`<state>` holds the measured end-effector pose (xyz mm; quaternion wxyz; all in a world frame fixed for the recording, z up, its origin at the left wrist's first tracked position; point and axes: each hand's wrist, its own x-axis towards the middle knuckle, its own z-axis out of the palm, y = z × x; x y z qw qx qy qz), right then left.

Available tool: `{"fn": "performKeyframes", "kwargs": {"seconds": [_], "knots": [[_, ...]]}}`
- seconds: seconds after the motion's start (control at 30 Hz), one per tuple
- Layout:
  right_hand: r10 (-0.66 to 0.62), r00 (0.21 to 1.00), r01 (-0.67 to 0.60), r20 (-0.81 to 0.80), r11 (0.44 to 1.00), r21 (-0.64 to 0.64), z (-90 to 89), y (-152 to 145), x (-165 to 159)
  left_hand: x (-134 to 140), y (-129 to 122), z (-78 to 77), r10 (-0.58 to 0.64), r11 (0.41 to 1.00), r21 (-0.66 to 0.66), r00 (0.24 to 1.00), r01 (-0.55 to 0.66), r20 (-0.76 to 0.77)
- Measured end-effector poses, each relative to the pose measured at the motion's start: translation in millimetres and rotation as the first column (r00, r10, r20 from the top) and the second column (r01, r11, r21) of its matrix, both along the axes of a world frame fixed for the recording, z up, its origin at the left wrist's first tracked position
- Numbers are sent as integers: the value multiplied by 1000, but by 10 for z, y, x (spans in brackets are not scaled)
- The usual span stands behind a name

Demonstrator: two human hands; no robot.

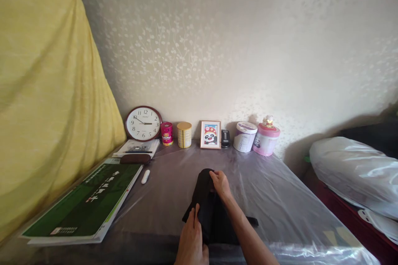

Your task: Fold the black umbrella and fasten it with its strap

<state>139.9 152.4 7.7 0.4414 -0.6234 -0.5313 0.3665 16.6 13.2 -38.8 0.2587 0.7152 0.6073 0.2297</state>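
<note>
A black cloth item, partly rolled or folded, lies on the table in front of me; its exact kind does not show. My right hand pinches its far end between thumb and fingers. Nearer to me, my left hand grips its left side, with fingers along the outside and the thumb lower down by the inner side. A narrow black strip sticks out to the right, beyond my right forearm. That forearm hides some of the cloth.
Plastic film covers the table. Left lie a green book, a brown case and a small white object. Along the wall stand a clock, a picture frame and several tins, including a pink one.
</note>
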Motion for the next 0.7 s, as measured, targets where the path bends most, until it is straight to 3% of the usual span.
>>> {"fn": "performKeyframes", "kwargs": {"seconds": [0.17, 0.27, 0.43, 0.57, 0.7], "knots": [[115, 993, -114, 24, 992, -47, -26, 39, -81, 12, -12, 108, 36, 996, -75, 999, -39, -31], [173, 983, -171, 64, 985, -36, 1, 6, -103, 1, -23, 141, 31, 999, -44, 1000, -31, 0], [221, 908, -286, 356, 948, 141, 92, -197, -126, -86, -17, -32, 24, 1000, -3, 1000, -24, -8], [236, 839, -381, 490, 898, 219, 96, -383, -143, -204, -79, -214, 11, 998, -64, 1000, -12, -7], [251, 790, -472, 560, 832, 293, 25, -492, -160, -215, -183, -144, 191, 980, 64, 981, -188, -36]]}}
